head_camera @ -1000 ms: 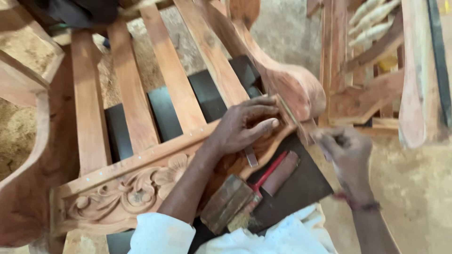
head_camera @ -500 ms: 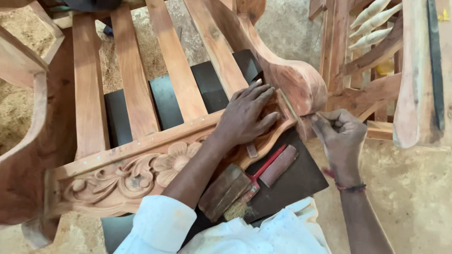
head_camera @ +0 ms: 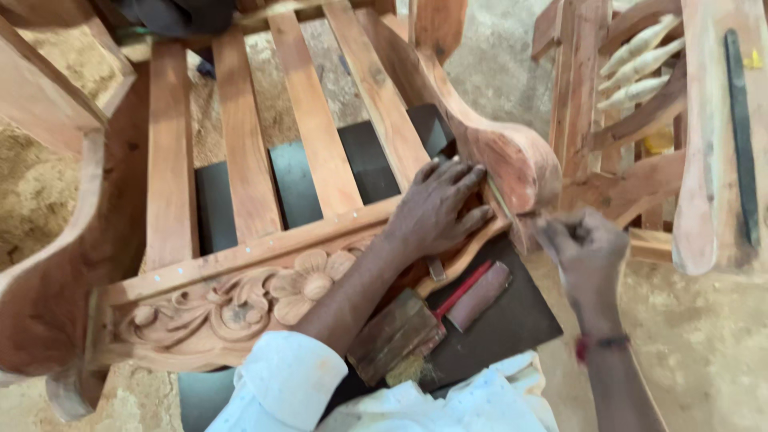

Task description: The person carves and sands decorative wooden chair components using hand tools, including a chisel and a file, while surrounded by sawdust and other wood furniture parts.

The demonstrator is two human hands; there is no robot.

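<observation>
The left hand (head_camera: 436, 212) is pressing flat on the carved brown wooden chair rail (head_camera: 240, 292); the right hand (head_camera: 584, 248), just right, is pinching something unclear.

A wooden chair frame (head_camera: 240, 200) with seat slats is seen from above, its front rail (head_camera: 232, 300) carved with flowers. The left hand (head_camera: 436, 210) is laid flat on the rail's right end, beside the curved armrest (head_camera: 512, 160). The right hand (head_camera: 584, 252), blurred, is closed just below the armrest's tip. A wooden block (head_camera: 392, 336) and a red-handled tool (head_camera: 468, 290) are seen on a dark sheet (head_camera: 512, 320) beneath.
</observation>
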